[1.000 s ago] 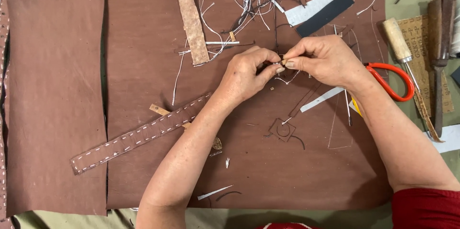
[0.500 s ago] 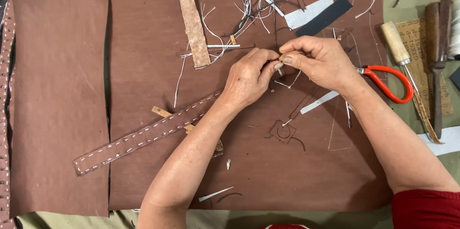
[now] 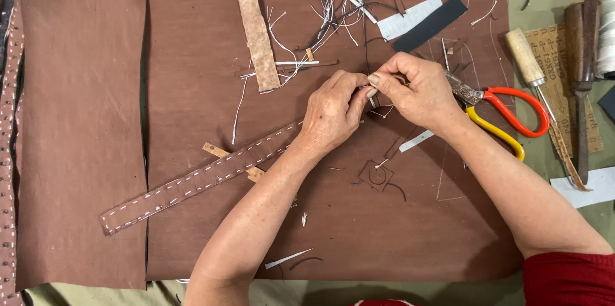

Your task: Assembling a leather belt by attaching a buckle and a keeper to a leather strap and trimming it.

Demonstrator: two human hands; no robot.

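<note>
Stitched leather strap [image 3: 192, 181], brown with a line of white stitches along each edge, lay slantwise across the large brown leather sheet [image 3: 320, 229]; its upper end ran under the left hand [image 3: 333, 114] at the middle of the work surface. A second leather sheet [image 3: 80, 126] lay just to the left of the first, with a narrow gap between them. The left hand was closed, thumb and fingers pressed together on the strap's end. The right hand [image 3: 416, 91] met it fingertip to fingertip, pinching at the same spot; what lay between the fingertips was too small to tell. Scissors [image 3: 503, 114] with one red and one yellow handle lay just right of the right hand, their blades partly under it. A pale cork-coloured strip [image 3: 255, 30] lay upright above the strap. A white rectangular slip [image 3: 407, 21] and a dark rectangular slip [image 3: 432, 23] lay side by side at the top, beside a tangle of thread and trimmings [image 3: 339, 5]. A tan printed paper sheet [image 3: 557, 56] sat at the right edge under wooden-handled tools [image 3: 525, 56]. A small square cut-out [image 3: 377, 174] lay below the hands.
</note>
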